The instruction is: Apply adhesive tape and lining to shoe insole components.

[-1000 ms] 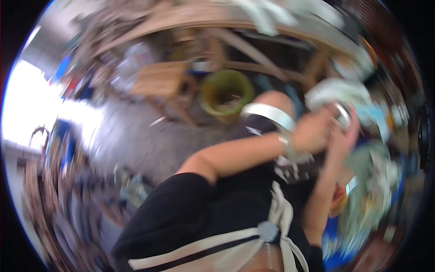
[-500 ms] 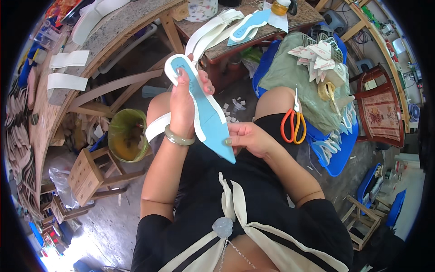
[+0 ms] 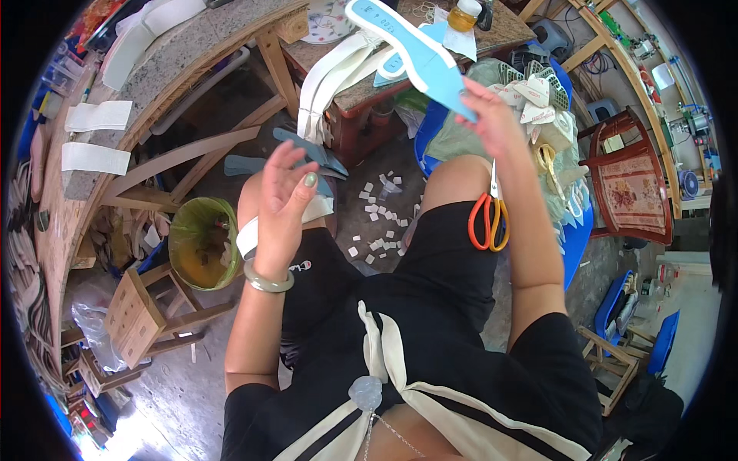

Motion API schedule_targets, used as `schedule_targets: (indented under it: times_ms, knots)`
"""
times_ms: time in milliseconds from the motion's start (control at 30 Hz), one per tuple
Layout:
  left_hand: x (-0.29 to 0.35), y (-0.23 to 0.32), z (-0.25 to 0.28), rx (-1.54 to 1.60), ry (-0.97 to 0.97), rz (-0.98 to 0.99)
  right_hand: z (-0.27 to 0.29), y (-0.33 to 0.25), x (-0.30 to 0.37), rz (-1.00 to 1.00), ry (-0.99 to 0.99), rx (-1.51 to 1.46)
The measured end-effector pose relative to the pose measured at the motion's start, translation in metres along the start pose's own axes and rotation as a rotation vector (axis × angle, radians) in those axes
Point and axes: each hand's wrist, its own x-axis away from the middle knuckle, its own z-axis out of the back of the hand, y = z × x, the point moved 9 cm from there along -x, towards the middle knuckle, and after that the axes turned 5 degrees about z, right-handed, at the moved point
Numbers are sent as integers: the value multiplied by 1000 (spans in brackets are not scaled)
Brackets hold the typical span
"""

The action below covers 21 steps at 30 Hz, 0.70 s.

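My right hand [image 3: 496, 123] pinches the pointed end of a light-blue insole [image 3: 430, 67] with a white strip along its edge. The insole is held over the far table, its rounded end towards the upper left. Beneath it, another blue and white insole [image 3: 392, 67] is partly hidden. My left hand [image 3: 283, 200] is raised above my left thigh, fingers apart and holding nothing. Across that thigh lies a white strip [image 3: 319, 207]. Scissors [image 3: 490, 219] with red and orange handles rest on my right thigh. Blue-grey insole-shaped pieces [image 3: 311, 154] are just beyond my left hand.
A bundle of white strips [image 3: 330, 81] hangs over the table edge near a jar of amber liquid [image 3: 463, 15]. White scraps [image 3: 377, 207] litter the floor. At left are a yellow-green bin [image 3: 201, 246] and a wooden stool [image 3: 138, 315]; a red-framed chair [image 3: 634, 177] stands right.
My right hand has carried the insole up and away, over the table. My left hand has let go of it and opened.
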Motion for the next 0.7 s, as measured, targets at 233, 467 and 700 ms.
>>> schedule_targets:
  times_ms: [233,467,700]
  knots:
    - [10,98,-54,-1305,91,-686,-14,-40,18,77,-408,486]
    - [-31,49,-90,-1138,-311,-449,8,-41,13,103,-330,470]
    - [-171,40,-125,-1198,62,-370,79,-40,66,382,246,170]
